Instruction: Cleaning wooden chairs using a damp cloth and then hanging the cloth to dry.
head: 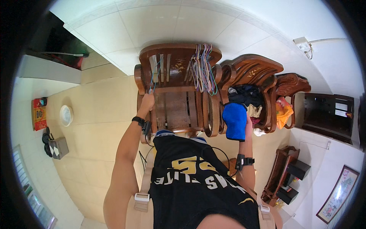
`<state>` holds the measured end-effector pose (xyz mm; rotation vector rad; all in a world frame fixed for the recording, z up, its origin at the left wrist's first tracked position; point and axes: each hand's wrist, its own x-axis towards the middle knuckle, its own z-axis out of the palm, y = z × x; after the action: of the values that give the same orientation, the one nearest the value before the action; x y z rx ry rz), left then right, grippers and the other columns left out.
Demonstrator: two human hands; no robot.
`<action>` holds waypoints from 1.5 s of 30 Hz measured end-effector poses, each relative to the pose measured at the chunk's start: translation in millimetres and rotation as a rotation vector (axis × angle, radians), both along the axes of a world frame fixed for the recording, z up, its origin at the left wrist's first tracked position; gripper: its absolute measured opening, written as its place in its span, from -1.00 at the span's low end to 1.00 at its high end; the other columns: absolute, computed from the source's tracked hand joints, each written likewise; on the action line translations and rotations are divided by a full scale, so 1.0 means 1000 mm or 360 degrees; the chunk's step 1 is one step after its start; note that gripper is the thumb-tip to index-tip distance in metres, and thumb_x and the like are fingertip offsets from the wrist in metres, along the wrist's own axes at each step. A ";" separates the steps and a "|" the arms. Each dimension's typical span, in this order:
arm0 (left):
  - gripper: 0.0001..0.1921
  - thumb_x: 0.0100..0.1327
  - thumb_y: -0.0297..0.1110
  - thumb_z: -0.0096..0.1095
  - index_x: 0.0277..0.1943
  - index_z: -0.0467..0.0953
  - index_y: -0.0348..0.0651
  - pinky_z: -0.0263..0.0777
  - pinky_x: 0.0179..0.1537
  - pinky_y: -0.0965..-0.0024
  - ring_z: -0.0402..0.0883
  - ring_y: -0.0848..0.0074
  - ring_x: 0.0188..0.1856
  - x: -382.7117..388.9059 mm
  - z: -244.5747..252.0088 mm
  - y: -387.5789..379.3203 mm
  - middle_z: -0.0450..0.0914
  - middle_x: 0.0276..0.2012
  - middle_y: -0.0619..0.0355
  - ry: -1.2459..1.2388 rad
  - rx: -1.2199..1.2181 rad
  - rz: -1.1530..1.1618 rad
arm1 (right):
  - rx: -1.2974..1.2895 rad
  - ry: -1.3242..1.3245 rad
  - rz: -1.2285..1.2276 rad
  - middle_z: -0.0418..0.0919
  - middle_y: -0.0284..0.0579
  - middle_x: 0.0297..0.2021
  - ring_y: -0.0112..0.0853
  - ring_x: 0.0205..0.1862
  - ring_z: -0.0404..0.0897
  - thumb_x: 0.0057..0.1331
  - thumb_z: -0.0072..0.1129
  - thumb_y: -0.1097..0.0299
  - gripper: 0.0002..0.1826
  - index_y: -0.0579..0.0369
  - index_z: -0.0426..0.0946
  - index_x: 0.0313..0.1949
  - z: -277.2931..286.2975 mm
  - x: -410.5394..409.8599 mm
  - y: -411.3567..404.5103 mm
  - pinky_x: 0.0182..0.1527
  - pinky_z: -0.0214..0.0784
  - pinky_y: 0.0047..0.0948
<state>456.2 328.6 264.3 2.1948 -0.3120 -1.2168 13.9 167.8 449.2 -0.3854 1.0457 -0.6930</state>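
Note:
My left hand (pixel 146 103) is closed around one end of a thin blue clothes hanger (pixel 152 77), held over the left side of a carved wooden armchair (pixel 177 111). On the right, my right hand (pixel 249 121) grips a bright blue fabric piece (pixel 235 121) with black edging. Most of that hand's fingers are hidden behind the fabric. Several coloured clothes hangers (pixel 204 71) hang over the right part of the armchair's backrest. Just beyond the blue fabric, a pile of dark clothes (pixel 248 94) fills the seat of a second wooden chair (pixel 257 67).
An orange cloth (pixel 283 114) lies on a third wooden chair (pixel 293 84). On the tiled floor at left stand a white basin (pixel 66 115), a grey box (pixel 59 148) and a red carton (pixel 39 114). A wooden cabinet (pixel 278 171) stands at right. Cables run from my wrist straps.

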 end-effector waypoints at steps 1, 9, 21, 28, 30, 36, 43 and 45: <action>-0.23 0.58 0.17 -0.35 -0.19 0.49 -0.57 0.53 -0.37 -0.04 0.65 -0.12 -0.46 -0.002 0.001 -0.007 0.57 -0.49 -0.28 0.0023 -0.0004 0.0022 | -0.0001 0.0001 0.0000 0.56 0.15 0.20 -0.01 0.11 0.63 0.54 -0.17 -0.07 -0.34 0.26 0.37 0.34 0.002 -0.004 0.005 0.18 0.52 0.03; -0.25 0.58 0.14 -0.33 -0.18 0.51 -0.58 0.51 -0.46 -0.07 0.65 -0.13 -0.46 -0.048 0.005 -0.016 0.60 -0.44 -0.35 0.0078 0.0015 0.0130 | 0.0051 0.0028 -0.0211 0.54 0.18 0.22 0.04 0.12 0.62 0.56 -0.21 -0.06 -0.36 0.24 0.37 0.34 -0.009 -0.048 0.025 0.17 0.52 0.06; -0.26 0.60 0.07 -0.35 -0.25 0.54 -0.58 0.51 -0.23 -0.09 0.67 -0.16 -0.21 -0.073 0.022 -0.002 0.62 -0.34 -0.42 -0.0175 -0.0007 0.0021 | 0.0113 0.0039 -0.0188 0.55 0.16 0.21 0.02 0.11 0.63 0.56 -0.17 -0.05 -0.38 0.23 0.37 0.34 -0.013 -0.065 0.023 0.16 0.53 0.04; -0.34 0.61 0.01 -0.34 -0.19 0.55 -0.53 0.49 -0.32 -0.07 0.69 -0.08 -0.27 -0.075 0.008 -0.009 0.64 -0.35 -0.34 -0.0246 -0.0003 -0.0209 | 0.0143 -0.0017 -0.0238 0.55 0.17 0.21 0.02 0.12 0.63 0.57 -0.19 -0.05 -0.38 0.23 0.37 0.34 -0.016 -0.079 0.019 0.17 0.53 0.03; -0.36 0.60 0.01 -0.33 -0.14 0.54 -0.52 0.49 -0.34 -0.06 0.70 -0.05 -0.28 -0.068 0.021 -0.024 0.64 -0.36 -0.30 -0.0072 0.0079 -0.0054 | 0.0117 -0.0086 -0.0168 0.54 0.18 0.22 0.03 0.13 0.62 0.57 -0.20 -0.05 -0.37 0.23 0.36 0.35 -0.017 -0.084 0.018 0.18 0.52 0.05; -0.30 0.58 0.12 -0.31 -0.17 0.53 -0.51 0.49 -0.42 0.00 0.70 0.01 -0.37 -0.048 -0.033 -0.054 0.66 -0.37 -0.24 0.0124 0.0020 0.0178 | 0.0186 0.0036 -0.0190 0.53 0.20 0.23 0.05 0.15 0.61 0.57 -0.23 -0.04 -0.36 0.26 0.34 0.36 -0.016 -0.076 0.020 0.18 0.52 0.06; -0.30 0.59 0.16 -0.34 -0.42 0.41 -0.35 0.31 -0.42 0.03 0.47 0.11 -0.47 -0.085 -0.047 -0.012 0.43 -0.55 -0.05 0.0210 -0.0037 0.0195 | 0.0166 -0.0092 -0.0247 0.53 0.19 0.22 0.04 0.15 0.61 0.57 -0.22 -0.02 -0.37 0.26 0.34 0.36 -0.014 -0.087 0.022 0.19 0.52 0.05; -0.35 0.59 0.17 -0.34 -0.52 0.27 -0.17 0.14 -0.68 0.16 0.26 0.33 -0.73 -0.075 -0.051 0.001 0.21 -0.71 0.20 0.0156 -0.0172 0.0208 | 0.0157 0.0031 -0.0219 0.54 0.18 0.22 0.03 0.14 0.61 0.58 -0.22 -0.01 -0.38 0.26 0.33 0.36 -0.018 -0.081 0.024 0.19 0.52 0.04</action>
<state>381.2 329.5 213.5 2.0230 -0.1865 -1.2026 -67.3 192.3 431.0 -0.2368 1.1278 -0.7585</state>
